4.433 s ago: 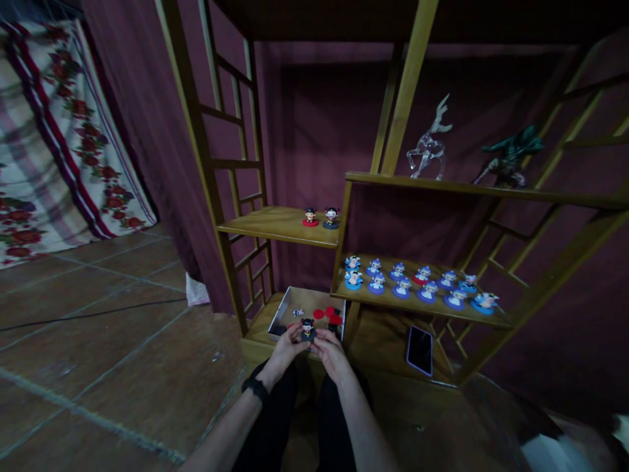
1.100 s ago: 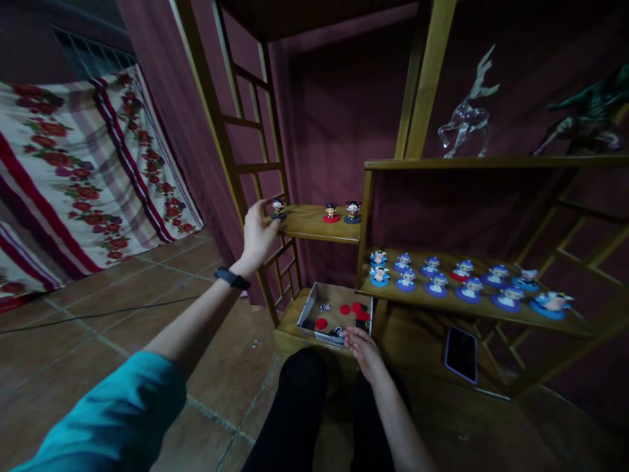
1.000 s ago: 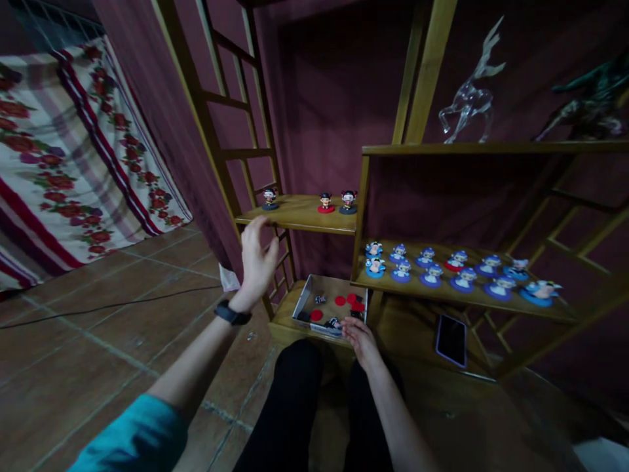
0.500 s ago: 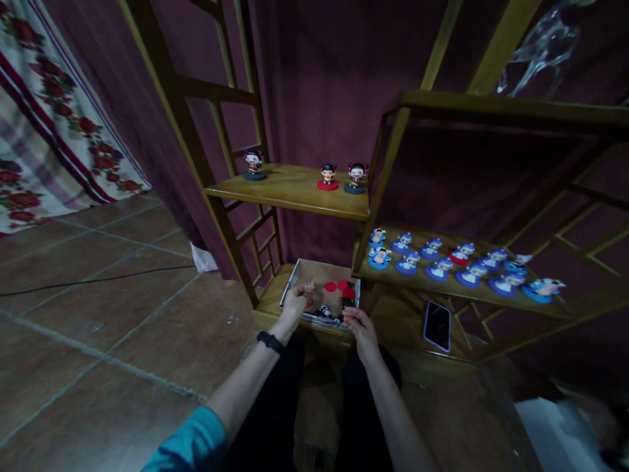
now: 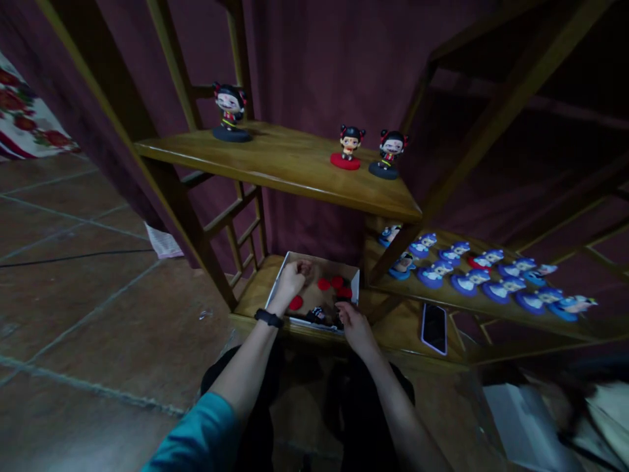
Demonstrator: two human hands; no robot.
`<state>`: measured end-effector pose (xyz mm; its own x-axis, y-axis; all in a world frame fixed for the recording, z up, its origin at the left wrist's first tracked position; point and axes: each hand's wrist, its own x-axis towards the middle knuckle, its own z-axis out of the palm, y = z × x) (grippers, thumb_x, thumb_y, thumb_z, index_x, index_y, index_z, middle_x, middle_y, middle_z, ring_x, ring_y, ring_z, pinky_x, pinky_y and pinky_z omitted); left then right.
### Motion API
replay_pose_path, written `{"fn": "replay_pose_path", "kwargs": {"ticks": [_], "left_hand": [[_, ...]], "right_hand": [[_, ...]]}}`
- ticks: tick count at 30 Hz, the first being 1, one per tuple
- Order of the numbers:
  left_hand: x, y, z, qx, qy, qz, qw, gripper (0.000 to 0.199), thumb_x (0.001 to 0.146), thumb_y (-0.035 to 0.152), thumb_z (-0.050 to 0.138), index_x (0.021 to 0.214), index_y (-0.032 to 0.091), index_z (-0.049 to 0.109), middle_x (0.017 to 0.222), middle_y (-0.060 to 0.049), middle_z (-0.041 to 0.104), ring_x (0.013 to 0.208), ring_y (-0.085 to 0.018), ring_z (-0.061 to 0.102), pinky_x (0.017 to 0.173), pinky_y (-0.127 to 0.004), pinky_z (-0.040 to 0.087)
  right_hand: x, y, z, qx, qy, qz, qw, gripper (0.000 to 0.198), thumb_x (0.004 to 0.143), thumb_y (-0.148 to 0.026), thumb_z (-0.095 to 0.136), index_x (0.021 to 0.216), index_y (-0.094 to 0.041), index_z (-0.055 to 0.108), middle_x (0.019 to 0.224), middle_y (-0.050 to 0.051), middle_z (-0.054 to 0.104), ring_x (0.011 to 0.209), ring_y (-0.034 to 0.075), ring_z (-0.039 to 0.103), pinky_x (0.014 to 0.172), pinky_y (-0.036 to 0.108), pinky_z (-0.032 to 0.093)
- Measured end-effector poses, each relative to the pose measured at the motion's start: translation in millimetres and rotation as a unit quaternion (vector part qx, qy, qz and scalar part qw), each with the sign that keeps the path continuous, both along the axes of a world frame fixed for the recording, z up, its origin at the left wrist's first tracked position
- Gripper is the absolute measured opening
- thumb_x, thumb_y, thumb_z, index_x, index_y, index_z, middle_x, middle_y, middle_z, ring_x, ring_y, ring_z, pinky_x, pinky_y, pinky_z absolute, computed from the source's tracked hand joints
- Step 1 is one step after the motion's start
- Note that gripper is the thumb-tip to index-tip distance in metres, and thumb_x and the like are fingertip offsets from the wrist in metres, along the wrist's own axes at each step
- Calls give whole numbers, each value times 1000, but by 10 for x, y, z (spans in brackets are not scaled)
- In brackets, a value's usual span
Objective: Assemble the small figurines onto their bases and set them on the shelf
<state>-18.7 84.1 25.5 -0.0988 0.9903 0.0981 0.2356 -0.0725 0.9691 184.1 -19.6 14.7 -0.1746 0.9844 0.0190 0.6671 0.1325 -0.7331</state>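
My left hand (image 5: 291, 280) reaches over a shallow open box (image 5: 308, 299), its fingers curled in; whatever they may hold is hidden. At the box's right front, my right hand (image 5: 356, 326) has its fingertips pinched together beside some dark pieces, too small to make out. A red disc (image 5: 295, 302) lies below my left hand, and several more red discs (image 5: 324, 284) sit toward the right. Near the front wall lies a black-and-white figurine (image 5: 318, 315).
The shelf (image 5: 289, 154) above bears two dark-based figurines (image 5: 229, 115) and a red-based figurine (image 5: 348, 147). Rows of blue and purple figurines (image 5: 469, 280) fill the lower right shelf. A phone (image 5: 434, 328) lies under it. Wooden posts (image 5: 181, 203) flank the box.
The view has come closer to the shelves. My left hand has moved farther into the box, uncovering a red disc at the left. My right hand stays at the right front corner.
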Motion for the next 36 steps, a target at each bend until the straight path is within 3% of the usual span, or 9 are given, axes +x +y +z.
{"fn": "replay_pose_path", "kwargs": {"ticks": [5,11,15,18,21,23,27,32,36], "left_hand": [[-204,20,-69,-30,12,-24,999,24,72,18,50,92,11,62,76,-6,66,64,-14,58,58,-23,44],[-304,-37,12,-48,178,-39,982,23,72,18,52,91,15,65,87,-7,68,79,-17,61,67,-22,43],[-310,-27,-12,-53,183,-53,980,25,73,17,50,94,17,65,89,-6,69,79,-15,61,66,-20,43],[-287,6,-49,-65,168,-54,982,26,73,17,50,93,18,65,85,-5,68,75,-15,61,65,-20,44],[-241,37,-83,-61,150,-65,985,26,72,17,50,93,17,65,84,-5,68,74,-15,61,64,-21,44],[-204,51,-106,-55,145,-72,985,27,71,17,51,94,16,66,83,-6,68,72,-16,61,64,-23,45],[-144,63,-138,-53,150,-72,985,30,67,13,55,95,15,66,84,-6,68,75,-17,61,67,-24,45],[-110,30,-84,-58,187,-86,977,34,67,10,52,98,16,67,86,-7,69,80,-18,61,68,-23,45],[-90,-17,-2,-55,217,-81,971,34,68,9,51,97,15,67,83,-7,69,80,-18,61,69,-23,44]], "right_hand": [[-259,153,146,-14,-200,17,979,52,79,-3,36,127,-19,42,128,11,49,113,18,52,92,29,40],[-427,193,72,-162,-356,-7,920,37,79,-4,37,110,-8,56,110,22,57,104,26,57,83,35,44],[-308,294,-122,-161,-247,-23,955,33,76,-9,44,106,-12,58,113,20,55,109,26,52,88,37,42],[-200,455,-212,-179,-41,-51,982,31,76,-13,46,103,-19,59,105,10,59,100,20,56,86,34,44],[-160,638,-236,-208,171,-73,960,32,77,-18,44,105,-22,57,101,6,59,83,15,60,77,32,49],[-161,723,-232,-164,184,-118,962,35,75,-17,44,107,-24,56,101,3,60,86,14,58,80,31,48],[-156,724,-188,-80,32,-172,981,41,77,-12,35,111,-25,55,111,2,58,98,14,54,88,28,42],[-195,522,-109,-147,-213,-78,963,39,76,-15,48,115,-16,52,114,14,56,102,23,55,84,30,41],[-309,433,-110,-177,-306,-54,934,44,76,-13,50,119,-7,42,118,24,51,110,27,50,85,34,39]]}}
